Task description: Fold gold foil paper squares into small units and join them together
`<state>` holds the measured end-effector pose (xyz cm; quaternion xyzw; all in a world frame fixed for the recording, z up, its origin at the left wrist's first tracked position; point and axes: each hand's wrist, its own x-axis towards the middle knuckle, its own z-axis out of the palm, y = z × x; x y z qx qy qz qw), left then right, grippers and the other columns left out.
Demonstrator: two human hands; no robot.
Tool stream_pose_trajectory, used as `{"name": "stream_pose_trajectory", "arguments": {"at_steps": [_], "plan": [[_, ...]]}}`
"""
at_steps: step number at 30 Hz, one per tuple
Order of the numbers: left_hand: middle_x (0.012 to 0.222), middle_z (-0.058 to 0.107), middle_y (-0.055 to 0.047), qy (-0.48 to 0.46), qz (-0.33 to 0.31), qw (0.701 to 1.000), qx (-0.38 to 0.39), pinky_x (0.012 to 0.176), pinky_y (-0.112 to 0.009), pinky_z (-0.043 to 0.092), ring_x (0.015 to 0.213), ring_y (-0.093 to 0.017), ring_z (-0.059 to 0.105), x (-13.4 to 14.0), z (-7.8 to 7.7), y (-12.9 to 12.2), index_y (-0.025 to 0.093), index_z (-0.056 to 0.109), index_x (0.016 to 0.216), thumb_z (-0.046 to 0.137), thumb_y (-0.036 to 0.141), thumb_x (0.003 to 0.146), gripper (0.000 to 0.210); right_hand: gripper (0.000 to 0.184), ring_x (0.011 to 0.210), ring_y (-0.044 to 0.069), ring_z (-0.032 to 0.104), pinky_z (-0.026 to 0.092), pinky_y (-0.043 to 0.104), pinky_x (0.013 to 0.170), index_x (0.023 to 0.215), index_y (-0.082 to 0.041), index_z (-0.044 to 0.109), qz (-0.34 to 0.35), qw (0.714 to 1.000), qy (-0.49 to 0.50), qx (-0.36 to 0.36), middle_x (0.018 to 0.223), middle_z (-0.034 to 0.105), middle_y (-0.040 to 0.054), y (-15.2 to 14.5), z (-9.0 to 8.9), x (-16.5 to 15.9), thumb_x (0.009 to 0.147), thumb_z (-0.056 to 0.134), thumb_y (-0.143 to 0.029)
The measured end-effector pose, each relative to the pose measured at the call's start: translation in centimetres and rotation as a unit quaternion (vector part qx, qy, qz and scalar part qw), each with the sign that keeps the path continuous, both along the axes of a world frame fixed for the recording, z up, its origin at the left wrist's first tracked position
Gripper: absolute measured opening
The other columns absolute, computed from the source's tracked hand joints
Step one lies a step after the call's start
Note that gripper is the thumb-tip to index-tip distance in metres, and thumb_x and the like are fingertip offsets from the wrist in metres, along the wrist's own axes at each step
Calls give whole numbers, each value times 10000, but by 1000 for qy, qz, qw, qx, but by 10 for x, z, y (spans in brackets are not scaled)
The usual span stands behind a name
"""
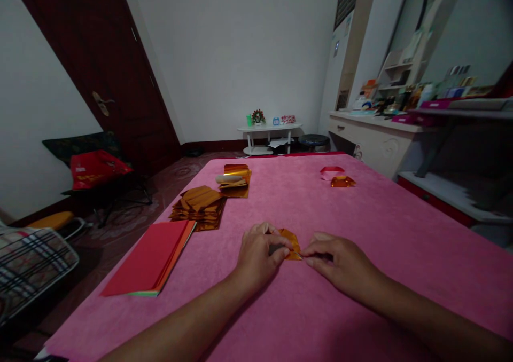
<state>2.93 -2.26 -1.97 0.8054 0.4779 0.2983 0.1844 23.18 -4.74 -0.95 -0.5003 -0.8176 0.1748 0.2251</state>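
A small piece of gold foil paper, partly folded, lies on the pink cloth between my hands. My left hand rests over its left side, thumb and fingers pressed together on it and hiding part of it. At the paper's lower right corner, my right hand has its thumb and forefinger pinched on the edge. A stack of gold folded papers is left of and beyond my left hand. Farther right stand a folded gold foil piece and a pink-red paper ring shape.
Red paper sheets, with orange and green beneath, lie at the table's left. Shiny gold sheets with a pale rounded object on them sit at the far left. The pink cloth covers the table. A dresser stands right.
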Motion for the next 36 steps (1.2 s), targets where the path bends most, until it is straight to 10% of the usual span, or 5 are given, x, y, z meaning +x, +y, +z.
{"name": "stream_pose_trajectory", "arguments": {"at_steps": [26,36], "plan": [[845,608,4,11,29,999,12,778,-307,351,883,-184,505,4,-3,1,245,682,744,632,217,734,58,128,568,111,525,277,231,534,613,-203,593,-109,990,-77,39,636,621,-24,-2,6,-23,726,537,-180],[841,615,8,11,29,999,18,772,-304,357,866,-177,507,4,-2,1,246,683,738,628,239,744,56,171,737,164,573,413,279,675,857,-166,607,33,980,-148,127,835,635,59,-7,0,-24,785,461,-112]]}}
